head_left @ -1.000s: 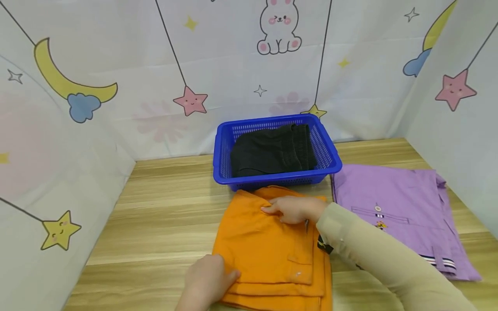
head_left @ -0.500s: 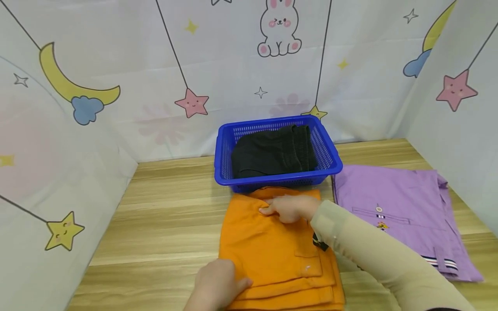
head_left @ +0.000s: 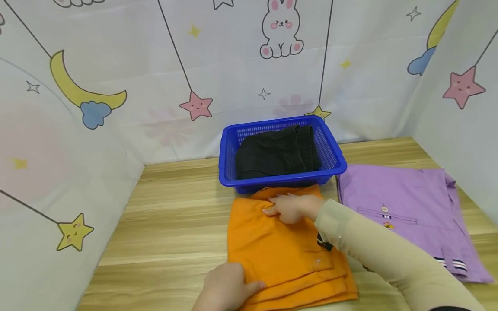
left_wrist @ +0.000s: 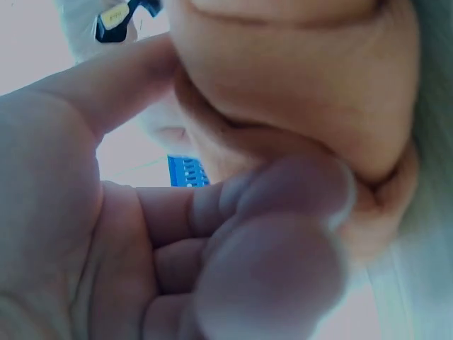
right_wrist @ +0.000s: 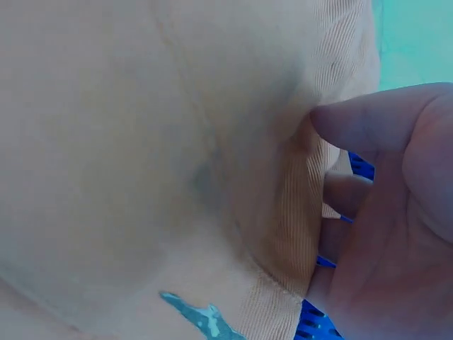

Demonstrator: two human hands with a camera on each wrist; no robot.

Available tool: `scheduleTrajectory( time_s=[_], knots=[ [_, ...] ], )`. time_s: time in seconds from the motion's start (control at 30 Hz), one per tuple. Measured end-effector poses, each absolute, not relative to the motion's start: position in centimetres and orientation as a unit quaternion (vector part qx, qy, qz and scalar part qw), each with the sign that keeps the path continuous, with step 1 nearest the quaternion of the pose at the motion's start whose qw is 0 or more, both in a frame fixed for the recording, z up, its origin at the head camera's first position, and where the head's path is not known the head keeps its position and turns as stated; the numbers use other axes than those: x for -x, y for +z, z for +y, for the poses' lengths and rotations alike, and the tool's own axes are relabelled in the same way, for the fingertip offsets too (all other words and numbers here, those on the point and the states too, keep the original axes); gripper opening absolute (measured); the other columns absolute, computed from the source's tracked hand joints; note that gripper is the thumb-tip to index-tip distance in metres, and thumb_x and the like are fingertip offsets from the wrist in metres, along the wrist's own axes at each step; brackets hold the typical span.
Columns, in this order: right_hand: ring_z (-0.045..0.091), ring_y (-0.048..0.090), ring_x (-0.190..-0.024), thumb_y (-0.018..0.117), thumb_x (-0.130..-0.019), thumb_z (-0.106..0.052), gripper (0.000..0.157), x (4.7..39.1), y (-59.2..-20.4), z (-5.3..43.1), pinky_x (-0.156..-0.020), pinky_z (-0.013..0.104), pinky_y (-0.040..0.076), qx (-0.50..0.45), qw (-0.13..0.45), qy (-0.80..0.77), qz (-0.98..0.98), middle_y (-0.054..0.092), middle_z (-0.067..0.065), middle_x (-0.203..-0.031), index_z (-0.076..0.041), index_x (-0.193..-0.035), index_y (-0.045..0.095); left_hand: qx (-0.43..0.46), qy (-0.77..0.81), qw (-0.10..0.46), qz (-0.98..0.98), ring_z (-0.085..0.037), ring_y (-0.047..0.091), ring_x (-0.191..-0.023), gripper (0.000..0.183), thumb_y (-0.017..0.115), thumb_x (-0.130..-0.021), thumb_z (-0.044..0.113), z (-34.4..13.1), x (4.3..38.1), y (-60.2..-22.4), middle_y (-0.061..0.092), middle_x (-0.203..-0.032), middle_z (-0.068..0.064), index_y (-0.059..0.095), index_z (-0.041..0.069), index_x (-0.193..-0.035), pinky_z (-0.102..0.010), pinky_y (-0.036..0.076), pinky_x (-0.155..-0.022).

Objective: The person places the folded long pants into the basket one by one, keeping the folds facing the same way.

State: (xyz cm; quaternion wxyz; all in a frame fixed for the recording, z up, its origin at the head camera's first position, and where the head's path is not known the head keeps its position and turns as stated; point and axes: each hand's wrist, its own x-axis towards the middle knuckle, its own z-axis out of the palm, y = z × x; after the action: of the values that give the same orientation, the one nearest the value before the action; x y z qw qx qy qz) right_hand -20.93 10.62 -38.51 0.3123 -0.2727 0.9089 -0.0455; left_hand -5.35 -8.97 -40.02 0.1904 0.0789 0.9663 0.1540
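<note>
A folded orange garment [head_left: 272, 246] lies in several layers on the wooden table, in front of the blue basket. My left hand [head_left: 227, 285] grips its near left corner, thumb on top. In the left wrist view the fingers [left_wrist: 276, 276] curl beneath the layered cloth [left_wrist: 304, 78]. My right hand [head_left: 289, 208] pinches the garment's far edge close to the basket. A ribbed band [right_wrist: 301, 191] sits between thumb and fingers in the right wrist view, with a small printed mark [right_wrist: 205, 315] on the cloth below.
The blue basket [head_left: 284, 176] at the back holds folded black clothing [head_left: 272, 151]. Folded purple trousers [head_left: 400, 194] lie at the right, beside the right sleeve [head_left: 373, 242]. White printed curtains [head_left: 163, 65] close off the back and sides of the wooden table [head_left: 167, 224].
The garment's near end has swung to the right, led by my left hand, so the garment lies more slanted. My right hand keeps its hold at the far edge. The view has shifted slightly.
</note>
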Motion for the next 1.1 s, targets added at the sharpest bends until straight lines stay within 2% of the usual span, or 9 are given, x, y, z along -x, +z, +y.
scheduleTrajectory(
  time_s=[0.1,0.23,0.43,0.63,0.73,0.87,0.97,1.1],
  knots=[
    [0.03,0.014,-0.146,0.039,-0.098,-0.007,0.052,20.5,-38.7,10.8,-0.119,0.05,0.009,0.277,0.301,-0.05,0.911,0.021,0.008,-0.157,-0.031,-0.144,0.037,-0.071,0.164,0.2,0.963,-0.015,0.042,-0.048,0.055,0.059,-0.08,0.064,-9.3,5.5,-40.1,0.045,-0.053,0.001,0.05,0.015,-0.056,-0.03,0.033,-0.044],
    [0.029,0.013,-0.146,0.038,-0.094,-0.002,0.059,20.0,-38.9,11.1,-0.119,0.05,0.009,0.275,0.283,-0.046,0.918,0.017,0.008,-0.158,-0.031,-0.145,0.036,-0.073,0.163,0.186,0.966,-0.015,0.043,-0.048,0.054,0.059,-0.081,0.062,-9.5,5.5,-40.0,0.046,-0.054,0.001,0.049,0.015,-0.056,-0.031,0.034,-0.044],
    [0.029,0.018,-0.145,0.041,-0.099,-0.012,0.049,19.3,-39.3,11.8,-0.118,0.049,0.015,0.287,0.24,-0.069,0.925,0.018,0.009,-0.158,-0.024,-0.146,0.037,-0.071,0.163,0.13,0.975,-0.013,0.043,-0.047,0.051,0.063,-0.08,0.057,-9.6,5.8,-39.7,0.046,-0.054,0.001,0.051,0.013,-0.057,-0.029,0.033,-0.041],
    [0.036,0.036,-0.136,0.055,-0.095,-0.024,0.048,18.1,-39.5,13.2,-0.111,0.052,0.031,0.282,0.146,-0.122,0.941,0.034,0.019,-0.149,-0.009,-0.14,0.046,-0.058,0.206,0.098,0.972,-0.014,0.046,-0.054,0.044,0.066,-0.081,0.05,-9.9,6.7,-39.7,0.047,-0.063,-0.001,0.055,0.008,-0.073,-0.03,0.036,-0.046],
    [0.038,0.038,-0.134,0.059,-0.093,-0.028,0.049,17.5,-39.7,14.0,-0.108,0.054,0.033,0.264,0.11,-0.133,0.949,0.038,0.021,-0.146,-0.007,-0.137,0.05,-0.045,0.215,0.088,0.972,-0.018,0.052,-0.065,0.046,0.068,-0.081,0.05,-9.9,7.0,-39.8,0.052,-0.078,-0.005,0.059,0.005,-0.085,-0.034,0.043,-0.052],
    [0.039,0.038,-0.133,0.061,-0.091,-0.033,0.053,16.8,-40.1,14.8,-0.107,0.055,0.034,0.24,0.08,-0.137,0.958,0.038,0.023,-0.146,-0.007,-0.136,0.051,-0.035,0.224,0.078,0.971,-0.028,0.059,-0.088,0.057,0.069,-0.08,0.049,-9.9,7.1,-40.0,0.055,-0.109,-0.015,0.06,0.001,-0.11,-0.045,0.052,-0.066],
    [0.041,0.037,-0.134,0.062,-0.09,-0.035,0.055,16.4,-40.4,15.4,-0.107,0.055,0.034,0.228,0.062,-0.145,0.961,0.036,0.024,-0.147,-0.007,-0.136,0.051,-0.038,0.235,0.078,0.968,-0.036,0.059,-0.099,0.06,0.07,-0.08,0.047,-9.8,7.2,-40.2,0.05,-0.126,-0.023,0.058,0.001,-0.116,-0.051,0.052,-0.074],
    [0.045,0.033,-0.134,0.064,-0.088,-0.034,0.06,15.7,-40.8,16.2,-0.107,0.058,0.032,0.215,0.047,-0.16,0.962,0.031,0.027,-0.148,-0.004,-0.138,0.047,-0.044,0.251,0.079,0.964,-0.042,0.057,-0.105,0.06,0.07,-0.08,0.045,-9.8,7.3,-40.4,0.045,-0.134,-0.03,0.056,-0.001,-0.117,-0.055,0.051,-0.079]
  ],
)
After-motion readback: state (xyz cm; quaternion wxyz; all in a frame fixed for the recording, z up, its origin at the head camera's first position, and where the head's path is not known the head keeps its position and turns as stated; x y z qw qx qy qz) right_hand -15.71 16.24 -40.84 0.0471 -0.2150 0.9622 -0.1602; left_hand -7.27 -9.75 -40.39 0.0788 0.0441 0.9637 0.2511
